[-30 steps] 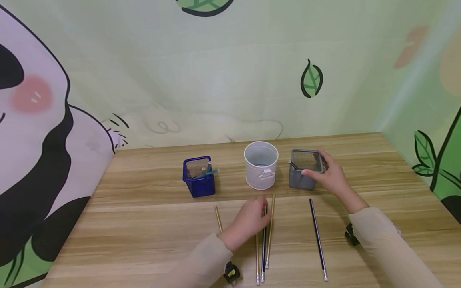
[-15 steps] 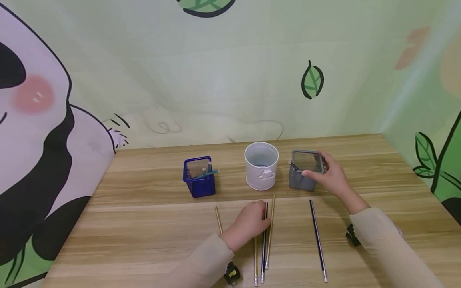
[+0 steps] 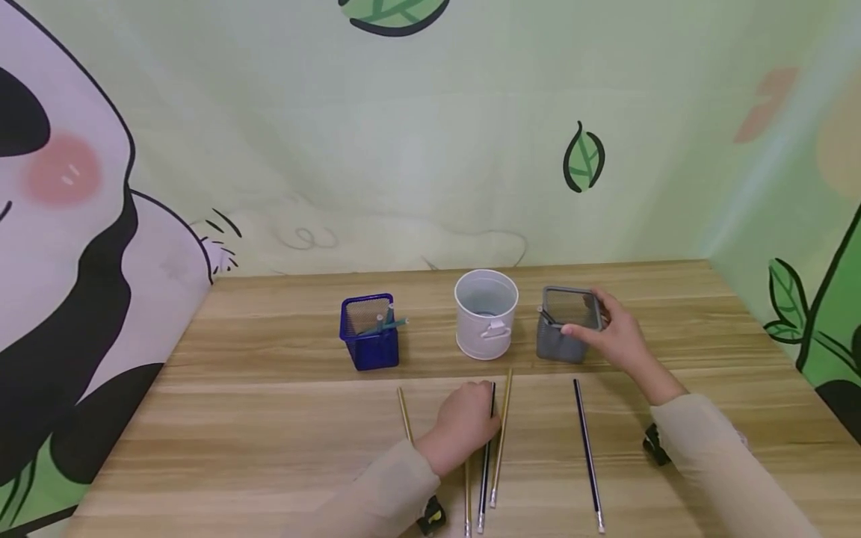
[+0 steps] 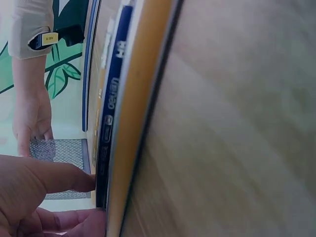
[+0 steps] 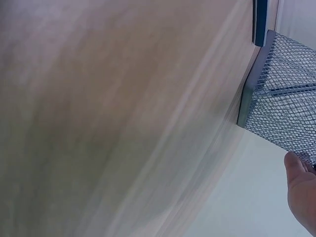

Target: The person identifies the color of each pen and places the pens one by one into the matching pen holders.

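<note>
My left hand (image 3: 464,420) pinches a dark blue pencil (image 3: 486,478) near its far end, low over the table. In the left wrist view, the thumb and a finger lie on either side of this pencil (image 4: 109,106). Gold pencils flank it: one (image 3: 468,497) partly under the hand, another (image 3: 501,448) on the right. At the back right, my right hand (image 3: 617,336) grips the rim of a grey mesh pen holder (image 3: 560,345), thumb at the front. A dark pencil end leans out of that holder. The right wrist view shows the holder's mesh side (image 5: 284,94) and part of the hand.
A blue mesh pen holder (image 3: 373,353) with several short greenish sticks stands at the back left. Between the holders is a white metal bucket (image 3: 483,329). One more gold pencil (image 3: 406,415) lies left, partly hidden by the left arm; another dark blue pencil (image 3: 588,456) lies right.
My left hand has settled lower, its fingers closing on the dark blue pencil. That pencil and the gold one beside it have shifted slightly left. My right hand stays on the grey holder.
</note>
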Available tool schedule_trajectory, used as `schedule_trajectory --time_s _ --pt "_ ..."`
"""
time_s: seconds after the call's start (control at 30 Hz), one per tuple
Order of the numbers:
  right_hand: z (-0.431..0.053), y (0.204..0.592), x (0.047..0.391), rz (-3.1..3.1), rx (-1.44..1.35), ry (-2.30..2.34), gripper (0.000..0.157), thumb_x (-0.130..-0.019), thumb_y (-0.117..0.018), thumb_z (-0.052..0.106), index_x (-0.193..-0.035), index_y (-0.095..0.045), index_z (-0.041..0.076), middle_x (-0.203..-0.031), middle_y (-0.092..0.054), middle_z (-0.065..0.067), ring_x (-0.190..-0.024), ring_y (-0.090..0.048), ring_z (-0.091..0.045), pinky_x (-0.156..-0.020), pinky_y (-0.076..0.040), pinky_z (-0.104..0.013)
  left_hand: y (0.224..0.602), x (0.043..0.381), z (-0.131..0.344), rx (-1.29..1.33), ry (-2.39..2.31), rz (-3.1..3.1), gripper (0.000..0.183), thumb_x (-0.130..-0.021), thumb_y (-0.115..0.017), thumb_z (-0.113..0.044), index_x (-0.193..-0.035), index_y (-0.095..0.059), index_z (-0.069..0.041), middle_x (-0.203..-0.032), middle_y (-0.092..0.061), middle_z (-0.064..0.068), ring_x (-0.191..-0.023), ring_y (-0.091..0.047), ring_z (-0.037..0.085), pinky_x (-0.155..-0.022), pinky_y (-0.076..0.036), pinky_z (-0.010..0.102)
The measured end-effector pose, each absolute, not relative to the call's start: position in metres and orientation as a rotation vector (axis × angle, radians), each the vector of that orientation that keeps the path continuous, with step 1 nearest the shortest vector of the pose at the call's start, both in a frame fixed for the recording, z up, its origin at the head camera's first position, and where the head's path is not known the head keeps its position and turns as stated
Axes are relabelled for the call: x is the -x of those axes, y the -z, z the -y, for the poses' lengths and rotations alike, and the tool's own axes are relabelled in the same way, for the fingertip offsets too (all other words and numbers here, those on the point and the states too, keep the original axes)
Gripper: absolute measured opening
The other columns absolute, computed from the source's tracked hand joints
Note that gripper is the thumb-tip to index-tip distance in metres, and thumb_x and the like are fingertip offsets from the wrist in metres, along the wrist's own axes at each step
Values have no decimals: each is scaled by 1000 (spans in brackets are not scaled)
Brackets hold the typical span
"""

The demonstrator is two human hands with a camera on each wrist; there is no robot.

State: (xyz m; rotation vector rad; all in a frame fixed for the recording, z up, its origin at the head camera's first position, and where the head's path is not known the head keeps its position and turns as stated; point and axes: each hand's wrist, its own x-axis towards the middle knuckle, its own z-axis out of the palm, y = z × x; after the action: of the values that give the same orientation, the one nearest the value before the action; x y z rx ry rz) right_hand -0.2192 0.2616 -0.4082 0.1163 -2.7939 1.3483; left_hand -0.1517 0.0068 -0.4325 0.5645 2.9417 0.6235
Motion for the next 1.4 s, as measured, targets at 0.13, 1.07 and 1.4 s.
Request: schedule_trajectory --time_s 0.13,1.07,1.4 --pt "-263 408 219 2794 -115 -1344 96 -83 -73 32 -148 -14 -8 -144 -30 -37 -129 -35 -52 -102 -38 -59 431 150 -8 -545 -632 -2954 13 -74 -67 -7 -81 -59 0 -71 -64 13 -58 -58 21 -45 -44 32" --pt "-269 408 217 2805 -144 -1291 94 -83 -74 30 -147 -16 -9 -142 -32 -38 -127 -35 -56 -99 -39 -60 435 151 -3 -491 -894 -2891 19 -65 -68 -3 -69 -49 -5 -58 -47 2 -50 -42 15 -43 -35 25" --pt "-273 408 212 2810 -122 -1303 95 -83 -74 31 -148 -15 -7 -142 -31 -38 -127 -34 -56 -99 -39 -61 437 153 -3 -457 -920 -2860 19 -66 -68 -4 -67 -49 -4 -58 -45 2 -50 -40 15 -42 -35 25"
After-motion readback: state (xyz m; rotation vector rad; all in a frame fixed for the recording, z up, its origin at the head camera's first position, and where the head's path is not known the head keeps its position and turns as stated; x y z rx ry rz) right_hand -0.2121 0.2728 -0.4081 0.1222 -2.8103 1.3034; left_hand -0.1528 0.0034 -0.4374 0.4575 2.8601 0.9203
